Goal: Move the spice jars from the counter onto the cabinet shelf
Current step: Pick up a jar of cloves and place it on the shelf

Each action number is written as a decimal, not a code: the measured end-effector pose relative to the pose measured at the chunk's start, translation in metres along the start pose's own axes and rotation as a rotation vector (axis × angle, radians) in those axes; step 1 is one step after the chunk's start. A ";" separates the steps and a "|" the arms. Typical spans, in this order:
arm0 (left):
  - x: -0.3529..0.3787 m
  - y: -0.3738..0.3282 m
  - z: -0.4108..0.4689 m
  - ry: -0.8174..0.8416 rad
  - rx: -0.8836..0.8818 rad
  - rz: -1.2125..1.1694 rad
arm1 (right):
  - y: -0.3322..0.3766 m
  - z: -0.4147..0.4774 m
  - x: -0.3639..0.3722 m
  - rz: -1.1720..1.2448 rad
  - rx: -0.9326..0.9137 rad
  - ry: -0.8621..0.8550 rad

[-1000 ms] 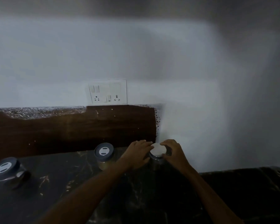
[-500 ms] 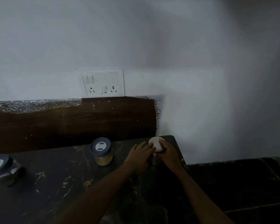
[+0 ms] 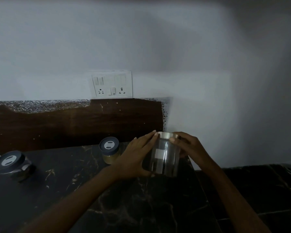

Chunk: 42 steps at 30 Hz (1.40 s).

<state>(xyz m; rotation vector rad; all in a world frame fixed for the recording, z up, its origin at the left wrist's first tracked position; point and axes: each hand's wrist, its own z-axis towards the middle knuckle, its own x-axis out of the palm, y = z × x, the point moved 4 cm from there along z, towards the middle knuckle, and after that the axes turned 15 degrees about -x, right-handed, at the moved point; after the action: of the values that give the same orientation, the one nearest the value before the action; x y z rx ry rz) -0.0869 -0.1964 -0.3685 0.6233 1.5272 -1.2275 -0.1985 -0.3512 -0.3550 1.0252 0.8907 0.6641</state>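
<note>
Gripping the clear jar from 9 and 3 o'clock, left hand and right hand curled round its sides, seemingly just off the counter; keeping it upright while lifting seemed wisest.

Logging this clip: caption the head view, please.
Left hand and right hand hold a clear jar at the dark counter; a yellow-filled jar and a dark-lidded jar stand to its left.
</note>
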 end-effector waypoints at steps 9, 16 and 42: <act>-0.029 -0.045 -0.094 0.127 0.018 -0.364 | 0.064 -0.068 0.027 0.061 -0.091 0.084; -0.036 -0.052 -0.129 0.061 -0.018 -0.411 | 0.069 -0.117 0.031 0.161 -0.111 0.377; -0.037 -0.064 -0.152 -0.010 -0.075 -0.566 | 0.092 -0.137 0.041 -0.150 -0.101 0.540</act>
<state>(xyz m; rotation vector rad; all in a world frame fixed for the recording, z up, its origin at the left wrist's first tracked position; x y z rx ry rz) -0.1891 -0.0716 -0.3187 0.1280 1.7975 -1.5744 -0.3033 -0.2226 -0.3164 0.6850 1.3735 0.8670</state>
